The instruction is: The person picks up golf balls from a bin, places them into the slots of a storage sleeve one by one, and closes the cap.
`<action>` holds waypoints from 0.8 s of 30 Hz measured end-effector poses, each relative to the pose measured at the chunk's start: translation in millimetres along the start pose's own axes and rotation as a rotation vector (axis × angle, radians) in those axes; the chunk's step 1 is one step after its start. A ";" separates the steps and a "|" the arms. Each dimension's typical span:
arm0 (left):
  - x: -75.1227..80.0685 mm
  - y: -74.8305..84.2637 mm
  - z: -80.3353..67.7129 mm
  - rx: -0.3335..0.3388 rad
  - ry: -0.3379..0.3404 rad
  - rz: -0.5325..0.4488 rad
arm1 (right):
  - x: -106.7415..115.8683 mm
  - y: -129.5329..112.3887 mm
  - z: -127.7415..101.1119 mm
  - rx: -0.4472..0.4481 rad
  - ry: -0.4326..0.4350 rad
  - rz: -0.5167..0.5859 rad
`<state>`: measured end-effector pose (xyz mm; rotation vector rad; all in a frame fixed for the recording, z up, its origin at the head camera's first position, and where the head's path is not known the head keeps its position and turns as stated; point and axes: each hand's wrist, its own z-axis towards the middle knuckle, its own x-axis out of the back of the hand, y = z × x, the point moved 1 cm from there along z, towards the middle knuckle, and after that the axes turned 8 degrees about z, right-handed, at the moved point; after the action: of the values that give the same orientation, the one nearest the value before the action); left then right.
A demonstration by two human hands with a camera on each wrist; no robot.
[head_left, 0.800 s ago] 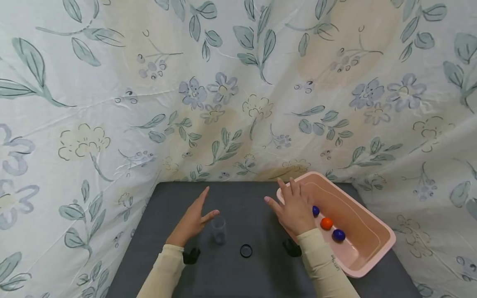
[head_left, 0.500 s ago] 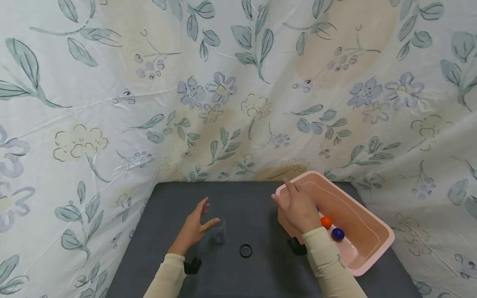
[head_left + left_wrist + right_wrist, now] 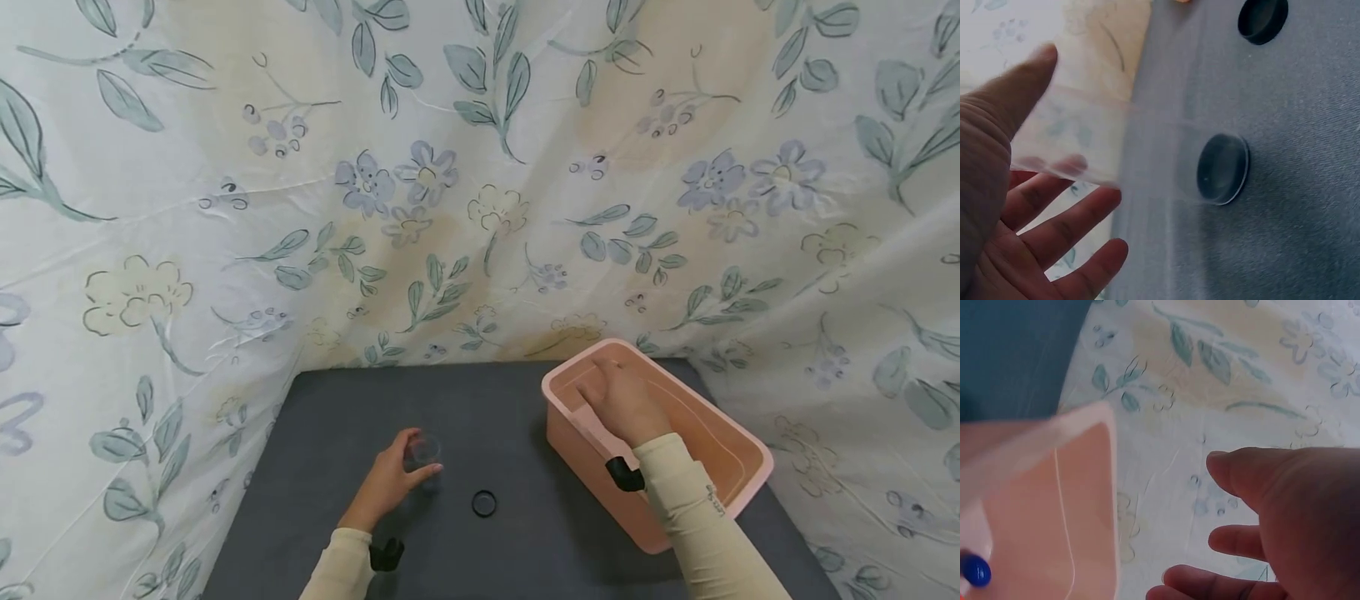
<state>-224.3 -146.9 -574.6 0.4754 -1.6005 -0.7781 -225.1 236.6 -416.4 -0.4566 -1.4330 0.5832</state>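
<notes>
My left hand (image 3: pixel 390 479) curves round a clear plastic cup (image 3: pixel 423 448), thumb on one side and fingers on the other. In the left wrist view the cup's round base (image 3: pixel 1224 169) shows against the grey cloth, and its faint see-through wall reaches back between my thumb and fingers. My right hand (image 3: pixel 626 400) hangs over the back left end of a pink plastic tub (image 3: pixel 543 400), holding nothing. Its fingers are loosely bent in the right wrist view, apart from the rim there. A blue ball (image 3: pixel 977 570) lies in the tub, with a sliver of orange beside it.
A small black ring-shaped lid (image 3: pixel 483 503) lies on the dark grey tabletop (image 3: pixel 480 417), right of the cup. A floral cloth (image 3: pixel 450 208) hangs behind the table. My right forearm hides much of the tub's near end.
My left fingers have closed in round the cup. My right hand has come further right over the tub, covering the blue and orange balls in the head view. The head view has shifted slightly.
</notes>
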 end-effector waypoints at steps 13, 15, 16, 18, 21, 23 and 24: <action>-2.7 -0.5 1.9 -0.074 0.056 0.037 | 15.4 29.5 27.8 -0.107 -0.094 -0.207; 0.5 2.8 1.7 -0.100 0.075 0.041 | 13.3 34.5 30.7 -0.127 -0.106 -0.216; 2.3 4.7 1.5 -0.114 0.084 0.044 | 12.1 37.2 32.3 -0.134 -0.113 -0.223; 6.9 10.2 0.0 -0.140 0.106 0.048 | 9.8 43.1 35.8 -0.130 -0.121 -0.241; 15.1 19.8 -1.9 -0.180 0.141 0.051 | 5.2 53.2 42.0 -0.130 -0.146 -0.273; 20.8 26.8 -3.0 -0.209 0.165 0.052 | 0.9 61.3 47.1 -0.136 -0.158 -0.287; 23.0 29.5 -3.0 -0.227 0.179 0.056 | -1.4 65.2 49.8 -0.145 -0.166 -0.291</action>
<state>-222.0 -143.1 -537.4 0.3255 -1.3359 -0.8390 -281.1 283.9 -453.1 -0.3107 -1.6718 0.2888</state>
